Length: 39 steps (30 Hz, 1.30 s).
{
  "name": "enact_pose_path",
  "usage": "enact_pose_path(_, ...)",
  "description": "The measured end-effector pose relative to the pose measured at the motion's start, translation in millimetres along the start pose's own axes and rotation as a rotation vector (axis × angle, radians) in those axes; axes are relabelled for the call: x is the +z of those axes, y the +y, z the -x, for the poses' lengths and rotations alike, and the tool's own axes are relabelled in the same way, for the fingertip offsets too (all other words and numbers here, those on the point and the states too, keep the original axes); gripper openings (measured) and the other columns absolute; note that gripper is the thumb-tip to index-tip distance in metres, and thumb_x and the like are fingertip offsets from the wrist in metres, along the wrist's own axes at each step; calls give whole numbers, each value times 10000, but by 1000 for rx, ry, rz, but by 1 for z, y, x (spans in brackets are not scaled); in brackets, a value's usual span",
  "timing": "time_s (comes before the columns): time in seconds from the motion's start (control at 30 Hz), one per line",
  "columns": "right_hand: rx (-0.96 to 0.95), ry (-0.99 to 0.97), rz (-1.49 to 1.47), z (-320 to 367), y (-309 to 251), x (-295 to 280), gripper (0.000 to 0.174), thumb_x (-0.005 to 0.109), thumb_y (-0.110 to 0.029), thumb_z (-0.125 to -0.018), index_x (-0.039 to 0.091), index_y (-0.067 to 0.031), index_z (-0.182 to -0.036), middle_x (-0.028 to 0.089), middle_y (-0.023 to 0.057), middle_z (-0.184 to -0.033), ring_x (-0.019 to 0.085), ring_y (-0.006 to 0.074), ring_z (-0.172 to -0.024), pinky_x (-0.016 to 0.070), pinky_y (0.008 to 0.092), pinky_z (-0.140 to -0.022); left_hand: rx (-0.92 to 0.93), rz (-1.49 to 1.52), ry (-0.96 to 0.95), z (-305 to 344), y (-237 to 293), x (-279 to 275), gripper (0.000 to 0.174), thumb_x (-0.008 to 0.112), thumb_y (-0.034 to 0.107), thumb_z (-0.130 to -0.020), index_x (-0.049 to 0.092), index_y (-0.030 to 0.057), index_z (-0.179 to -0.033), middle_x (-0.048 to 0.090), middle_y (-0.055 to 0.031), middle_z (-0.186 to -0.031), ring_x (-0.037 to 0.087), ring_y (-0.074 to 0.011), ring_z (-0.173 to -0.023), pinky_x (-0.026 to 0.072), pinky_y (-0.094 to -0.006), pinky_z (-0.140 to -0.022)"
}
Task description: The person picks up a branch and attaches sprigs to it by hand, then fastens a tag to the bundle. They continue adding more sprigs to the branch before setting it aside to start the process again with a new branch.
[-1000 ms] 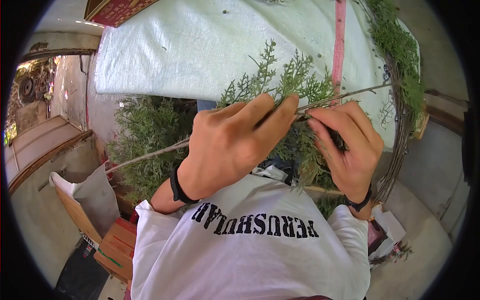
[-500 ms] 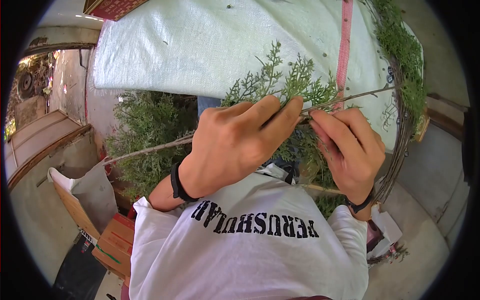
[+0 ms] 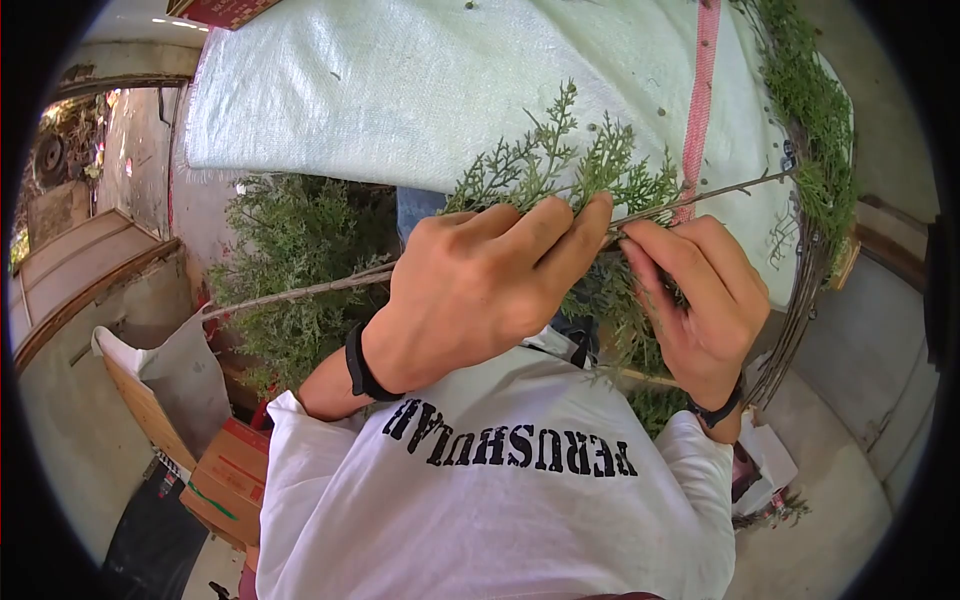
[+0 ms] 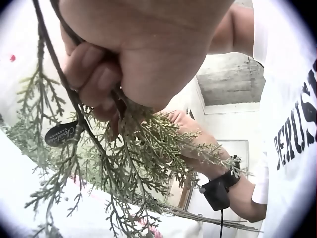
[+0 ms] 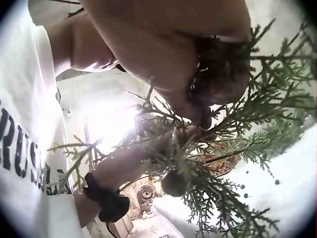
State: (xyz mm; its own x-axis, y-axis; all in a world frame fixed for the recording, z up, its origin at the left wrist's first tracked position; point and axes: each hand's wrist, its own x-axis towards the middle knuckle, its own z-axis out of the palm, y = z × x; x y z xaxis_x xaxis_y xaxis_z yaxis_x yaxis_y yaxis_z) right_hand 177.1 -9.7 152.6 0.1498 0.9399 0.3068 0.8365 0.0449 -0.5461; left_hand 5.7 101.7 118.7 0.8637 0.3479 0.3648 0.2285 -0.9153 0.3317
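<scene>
In the head view my left hand (image 3: 490,285) grips a long thin woody branch (image 3: 300,292) that runs across in front of the shirt. Its fingers curl round the stem in the left wrist view. Green scaly conifer sprigs (image 3: 610,165) fan out above and below the hands. My right hand (image 3: 710,295) is close to the left fingertips, thumb and forefinger pinching at the branch where sprigs meet it. The exact spot between these fingers is hidden. A bare twig tip (image 3: 745,187) points right, past the right hand. In the left wrist view a dark oval with light lettering (image 4: 62,134) shows behind the stems.
A white woven sack (image 3: 400,110) with a red-pink stripe (image 3: 702,95) spreads ahead. Bundled conifer stems (image 3: 800,270) lie along its right edge. Leafy greenery (image 3: 290,240) stands at left, above a cardboard box (image 3: 225,490). Part of a red box (image 3: 220,10) shows at the top.
The sack, stripe and bundle have shifted right in the head view, as the view turns a little. Both hands keep nearly the same place and hold on the branch.
</scene>
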Motion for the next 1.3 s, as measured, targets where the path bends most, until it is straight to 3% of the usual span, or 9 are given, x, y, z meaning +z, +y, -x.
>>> enact_pose_path(0.1, -46, -39, 29, -1, 1, 0, 275, 785, 72, -685, 703, 10, -941, 587, 99, -762, 581, 237, -626, 450, 322, -540, -26, 18, 64, -2, 1, 5, 385, 768, 75, -709, 730, 78, -1092, 432, 19, -639, 491, -90, -494, 406, -265, -428)
enact_pose_path(0.53, -67, 8, 76, 2, -2, 15, 281, 786, 72, -676, 696, 8, -934, 577, 102, -733, 576, 242, -595, 455, 335, -531, -31, -16, 14, 3, 3, 4, 359, 739, 47, -730, 731, 80, -1088, 455, 14, -655, 503, -95, -501, 414, -277, -434)
enact_pose_path(0.67, -71, 15, 64, -11, -6, 13, 274, 797, 23, -695, 696, -5, -948, 600, 97, -784, 591, 244, -645, 471, 341, -557, -162, 188, 93, -3, -4, -11, 299, 706, 25, -779, 737, 73, -1073, 500, -18, -684, 511, -117, -502, 408, -262, -445)
enact_pose_path(0.8, -219, -7, 100, -37, -20, 8, 258, 798, -77, -739, 692, -13, -965, 622, 94, -863, 607, 264, -762, 502, 360, -675, -350, 393, 60, 5, -19, -34, 199, 718, 83, -840, 724, 58, -1037, 601, -64, -951, 563, -153, -505, 425, -267, -460)
enact_pose_path(0.93, -278, -235, -100, -67, -23, 1, 293, 776, -173, -794, 700, -15, -1029, 650, 98, -963, 599, 287, -868, 498, 377, -813, -398, 608, 80, 29, -46, -22, 140, 717, 121, -881, 725, 21, -979, 598, -75, -1010, 569, -113, -528, 411, -243, -463)
enact_pose_path(1.03, -314, -585, -299, -100, -8, -12, 328, 758, -187, -826, 702, -20, -1103, 670, 114, -1034, 602, 301, -927, 483, 376, -880, -668, 1057, 131, 30, -45, -15, 148, 721, 131, -898, 712, -17, -910, 568, -54, -1013, 565, -65, -566, 402, -222, -472)
enact_pose_path(1.2, -389, -904, -506, -163, 17, -19, 330, 738, -166, -857, 696, -19, -1150, 699, 116, -1019, 636, 256, -883, 501, 356, -830, -784, 1425, 97, 30, -58, -10, 136, 708, 110, -910, 687, -21, -877, 538, -23, -1012, 529, -27, -596, 388, -209, -480)
enact_pose_path(1.27, 21, -929, -741, -183, 29, -29, 252, 703, -152, -889, 697, -4, -1093, 713, 99, -917, 653, 194, -801, 514, 331, -772, -769, 1496, 190, 32, -63, -1, 134, 698, 86, -910, 652, -18, -839, 525, -18, -993, 502, -25, -607, 370, -203, -480)
enact_pose_path(1.3, 122, -809, -665, -193, 43, -33, 235, 695, -162, -897, 691, 5, -1062, 709, 89, -870, 647, 174, -765, 517, 316, -749, -763, 1534, 233, 34, -64, 3, 140, 692, 75, -909, 635, -16, -820, 518, -16, -983, 489, -25, -613, 362, -201, -480)
